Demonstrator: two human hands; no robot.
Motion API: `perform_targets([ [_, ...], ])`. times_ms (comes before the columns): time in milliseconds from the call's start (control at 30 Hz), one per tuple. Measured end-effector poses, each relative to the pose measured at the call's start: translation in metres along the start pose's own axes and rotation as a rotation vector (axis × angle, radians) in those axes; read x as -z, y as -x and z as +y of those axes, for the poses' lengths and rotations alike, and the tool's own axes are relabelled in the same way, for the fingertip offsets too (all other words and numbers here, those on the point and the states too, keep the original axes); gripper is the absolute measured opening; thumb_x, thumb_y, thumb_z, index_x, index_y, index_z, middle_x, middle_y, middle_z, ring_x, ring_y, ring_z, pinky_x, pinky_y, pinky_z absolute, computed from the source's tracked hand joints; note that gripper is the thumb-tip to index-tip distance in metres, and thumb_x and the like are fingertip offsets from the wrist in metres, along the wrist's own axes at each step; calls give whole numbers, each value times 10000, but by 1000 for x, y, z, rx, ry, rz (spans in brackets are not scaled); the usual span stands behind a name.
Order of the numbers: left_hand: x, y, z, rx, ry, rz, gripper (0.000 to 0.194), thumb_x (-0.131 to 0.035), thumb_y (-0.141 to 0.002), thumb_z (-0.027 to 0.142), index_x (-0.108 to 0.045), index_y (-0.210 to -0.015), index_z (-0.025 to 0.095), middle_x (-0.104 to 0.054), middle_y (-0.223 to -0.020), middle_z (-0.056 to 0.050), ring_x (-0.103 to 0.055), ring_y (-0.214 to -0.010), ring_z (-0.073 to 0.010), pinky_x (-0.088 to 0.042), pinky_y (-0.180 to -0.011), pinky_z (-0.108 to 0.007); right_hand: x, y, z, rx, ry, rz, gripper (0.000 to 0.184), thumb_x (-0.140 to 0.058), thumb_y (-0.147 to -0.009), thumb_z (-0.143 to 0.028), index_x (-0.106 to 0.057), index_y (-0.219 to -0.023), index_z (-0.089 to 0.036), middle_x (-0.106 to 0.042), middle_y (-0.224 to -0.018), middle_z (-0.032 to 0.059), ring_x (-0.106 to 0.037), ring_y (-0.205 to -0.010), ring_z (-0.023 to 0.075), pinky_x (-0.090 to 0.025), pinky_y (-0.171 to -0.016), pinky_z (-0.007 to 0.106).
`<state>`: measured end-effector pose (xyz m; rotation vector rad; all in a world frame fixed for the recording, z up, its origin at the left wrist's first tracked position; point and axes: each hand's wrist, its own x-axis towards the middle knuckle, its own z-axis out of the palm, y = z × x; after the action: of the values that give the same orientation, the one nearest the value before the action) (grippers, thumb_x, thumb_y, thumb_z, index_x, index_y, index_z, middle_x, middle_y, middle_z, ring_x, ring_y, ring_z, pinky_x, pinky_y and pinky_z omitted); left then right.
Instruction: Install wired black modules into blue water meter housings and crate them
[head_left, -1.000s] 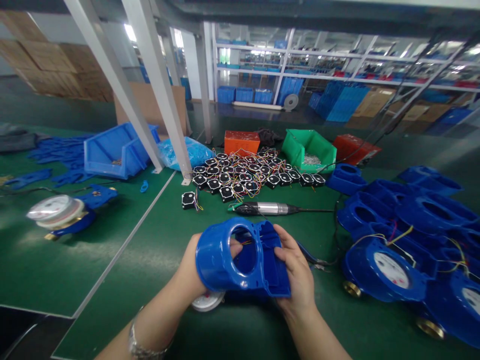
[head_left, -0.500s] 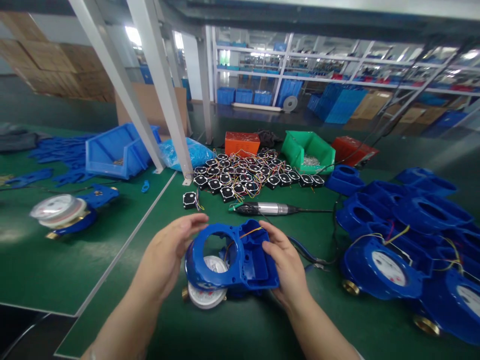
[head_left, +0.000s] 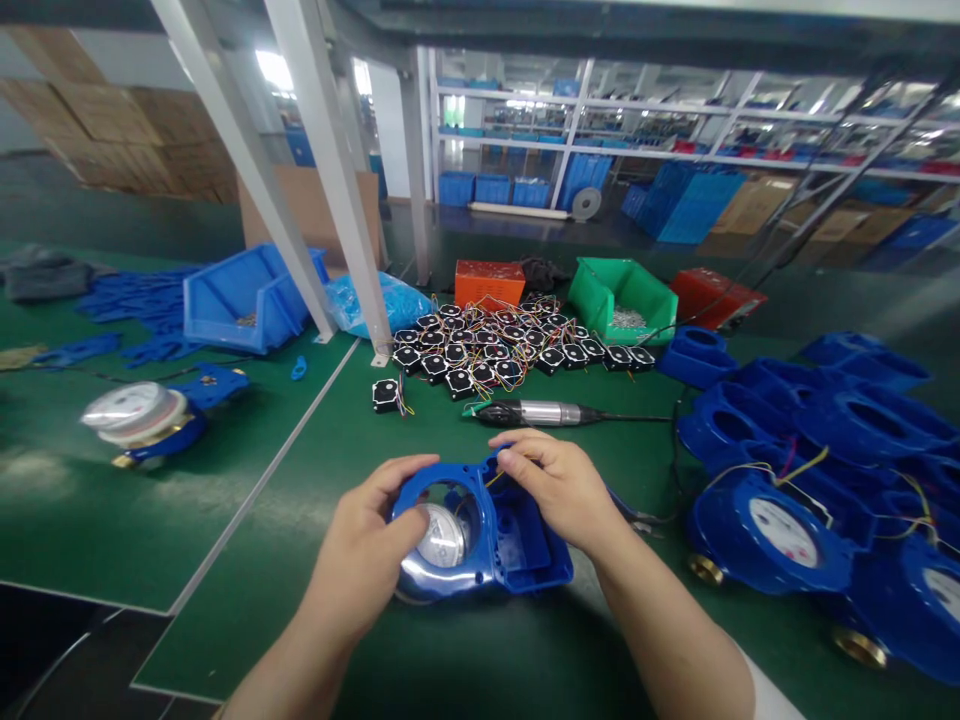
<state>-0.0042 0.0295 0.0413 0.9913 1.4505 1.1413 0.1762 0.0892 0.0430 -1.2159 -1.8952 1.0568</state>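
Note:
The blue plastic water meter housing (head_left: 484, 520) has a round opening on the left and a box-shaped compartment on the right. Inside the opening shows the silvery round face of a water meter (head_left: 442, 537), lower down than the ring. My left hand (head_left: 367, 545) is closed around the ring's left side, its thumb over the rim. At the top of the compartment my right hand (head_left: 555, 485) is closed in a pinch at the thin yellowish wires (head_left: 495, 478); its fingertips partly hide them.
Behind lies a cylindrical electric screwdriver (head_left: 551, 413), before a heap of black square modules (head_left: 491, 352) with wires. Several blue housings (head_left: 780, 530) crowd the right. Another water meter (head_left: 142, 415) stands left. A green bin (head_left: 626, 300) and blue bin (head_left: 240, 300) stand farther back.
The housing has come down over the meter. My left thumb has moved onto the ring, and my right hand has gone from the compartment's right side to the wires at its top.

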Motion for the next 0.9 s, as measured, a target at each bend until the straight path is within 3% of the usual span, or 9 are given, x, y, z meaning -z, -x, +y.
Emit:
perform_targets([
  [200, 11, 4, -22, 79, 80, -16, 419, -541, -578, 120, -593, -992, 162, -625, -993, -61, -587, -846, -226, -462, -668, -279, -11, 3, 11, -57, 46, 186, 256, -440, -814, -311, -618, -795, -129, -578, -804, 7, -526, -756, 68, -372, -705, 155],
  [433, 25, 5, -44, 96, 28, -97, 436, -561, -677, 280, -528, -1097, 171, -580, -1096, -72, -563, -910, -242, -461, -747, -312, -20, 2, 13, -89, 24, 246, 310, -411, -808, -346, -603, -732, -115, -570, -714, 12, -515, -668, 61, -352, -616, 147],
  [533, 22, 11, -50, 45, -39, -11, 435, -483, -745, 377, -484, -1139, 191, -541, -1150, -64, -519, -992, -246, -433, -809, -321, -20, 2, 14, -105, -10, 220, 333, -413, -804, -382, -601, -748, -112, -571, -731, 20, -523, -678, 68, -361, -616, 152],
  [667, 7, 33, -58, 42, -160, 34, 508, -436, -763, 442, -403, -1188, 167, -466, -1218, -107, -434, -1103, -284, -397, -877, -375, -10, 3, 24, -169, -222, 198, 386, -482, -755, -465, -549, -847, -96, -570, -842, 52, -545, -763, 97, -418, -693, 182],
  [767, -4, 48, -62, 9, -177, 11, 572, -486, -729, 451, -362, -1202, 155, -423, -1227, -138, -429, -1102, -305, -370, -908, -422, -4, 11, 36, -264, -443, 240, 545, -501, -709, -567, -459, -993, -103, -542, -959, 89, -550, -837, 127, -441, -769, 246],
  [900, -7, 37, -59, 1, -135, -30, 687, -572, -672, 418, -291, -1245, 164, -367, -1242, -153, -376, -1147, -318, -347, -924, -457, -9, 29, 45, -454, -614, 314, 654, -501, -674, -637, -430, -1074, -124, -490, -1069, 111, -526, -918, 143, -441, -794, 250],
])
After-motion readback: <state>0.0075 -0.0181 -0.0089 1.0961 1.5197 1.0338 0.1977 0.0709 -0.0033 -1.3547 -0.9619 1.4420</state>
